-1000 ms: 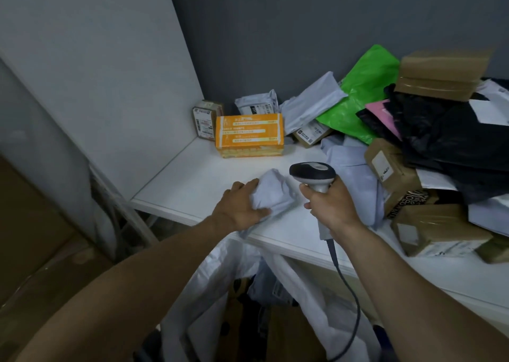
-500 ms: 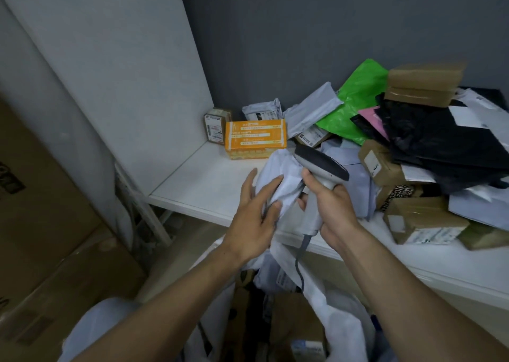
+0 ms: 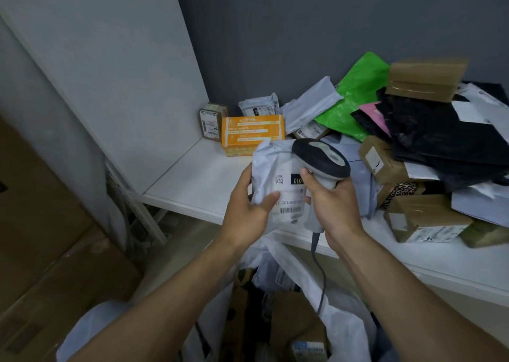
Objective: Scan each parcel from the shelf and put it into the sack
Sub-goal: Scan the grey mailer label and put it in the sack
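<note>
The parcel (image 3: 275, 174) is a crumpled, pale grey poly mailer. Its white shipping label faces up, showing one square code, one black block with white digits and one barcode at the near end. It is held in the air over the near edge of the white shelf (image 3: 198, 179), above the open mouth of the sack (image 3: 347, 326).

The left hand (image 3: 245, 213) grips the mailer's left side, fingers curled behind it and thumb pressed on the front by the label. The right hand (image 3: 334, 204) is wrapped tight round the handle of one grey-and-black barcode scanner (image 3: 321, 157). The scanner's head sits over the mailer's far right corner; whether the two touch cannot be told. Its single cable (image 3: 321, 276) hangs down toward the sack.

Far on the shelf stand one orange box (image 3: 252, 134), one small brown labelled box (image 3: 210, 122) to its left and two grey mailers (image 3: 259, 108) behind. To the right is a heap with one green bag (image 3: 355, 100), black bags (image 3: 440, 135) and several brown cardboard boxes (image 3: 425, 77). The white sack holds brown boxes and a grey mailer.
</note>
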